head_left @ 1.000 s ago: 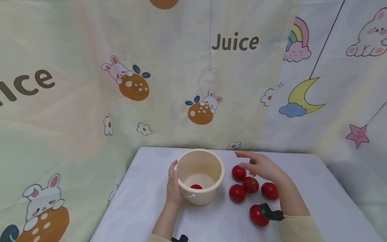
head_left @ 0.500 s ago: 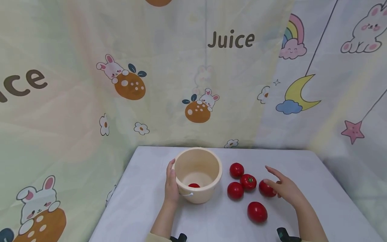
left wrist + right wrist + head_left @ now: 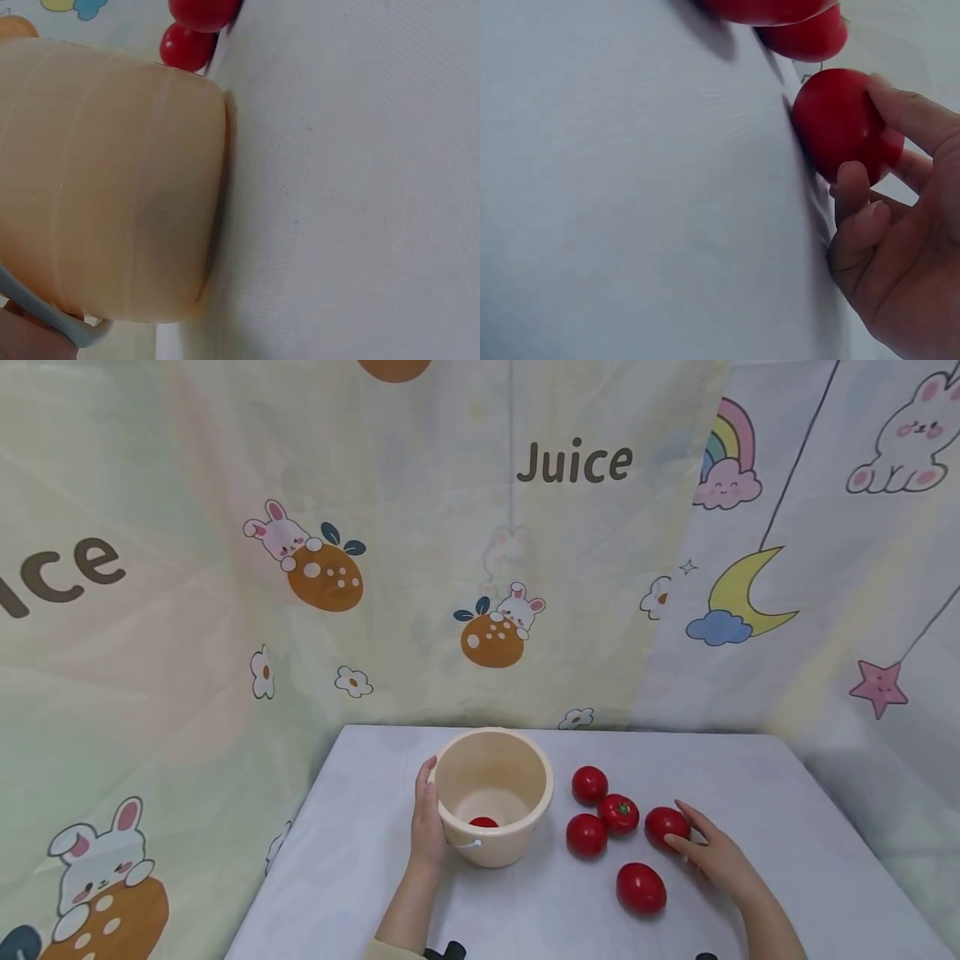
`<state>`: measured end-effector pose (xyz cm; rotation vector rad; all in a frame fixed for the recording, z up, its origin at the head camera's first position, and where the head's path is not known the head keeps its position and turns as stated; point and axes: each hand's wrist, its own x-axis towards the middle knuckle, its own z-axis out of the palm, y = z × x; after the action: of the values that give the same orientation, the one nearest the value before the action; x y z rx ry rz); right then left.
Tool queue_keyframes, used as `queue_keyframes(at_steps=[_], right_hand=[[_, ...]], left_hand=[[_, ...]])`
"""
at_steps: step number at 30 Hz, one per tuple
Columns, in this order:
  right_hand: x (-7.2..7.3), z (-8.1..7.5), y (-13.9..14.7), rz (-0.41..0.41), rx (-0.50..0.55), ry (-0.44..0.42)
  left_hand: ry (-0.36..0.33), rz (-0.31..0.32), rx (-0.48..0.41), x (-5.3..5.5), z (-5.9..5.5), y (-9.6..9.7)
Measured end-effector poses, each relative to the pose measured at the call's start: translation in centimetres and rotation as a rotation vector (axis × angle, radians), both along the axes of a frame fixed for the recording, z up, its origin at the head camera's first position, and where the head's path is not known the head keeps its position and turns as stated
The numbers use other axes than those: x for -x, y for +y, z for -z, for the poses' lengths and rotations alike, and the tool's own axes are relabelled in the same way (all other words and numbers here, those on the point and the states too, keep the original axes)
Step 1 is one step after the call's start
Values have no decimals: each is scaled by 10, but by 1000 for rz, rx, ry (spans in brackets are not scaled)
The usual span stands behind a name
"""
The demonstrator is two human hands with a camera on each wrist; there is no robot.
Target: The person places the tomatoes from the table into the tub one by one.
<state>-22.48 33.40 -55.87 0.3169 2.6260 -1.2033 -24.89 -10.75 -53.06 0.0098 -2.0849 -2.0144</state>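
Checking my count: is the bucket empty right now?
No, the head view shows the top of a red tomato inside the bucket, above its near rim.

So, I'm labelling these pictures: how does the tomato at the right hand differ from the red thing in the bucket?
Place: the tomato sits on the table; the red thing lies inside the bucket.
Contact: the right hand has its fingers around the tomato; no hand is seen touching the red thing.
Visibility: most of the tomato shows; the bucket's near wall hides part of the red thing.
Both are red.
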Motion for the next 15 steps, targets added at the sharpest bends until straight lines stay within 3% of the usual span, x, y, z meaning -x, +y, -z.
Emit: queue_keyframes(at_steps=[15], right_hand=[[-2,10,1,40,19,-8]], left_hand=[[24,10,-11,0,0,0]])
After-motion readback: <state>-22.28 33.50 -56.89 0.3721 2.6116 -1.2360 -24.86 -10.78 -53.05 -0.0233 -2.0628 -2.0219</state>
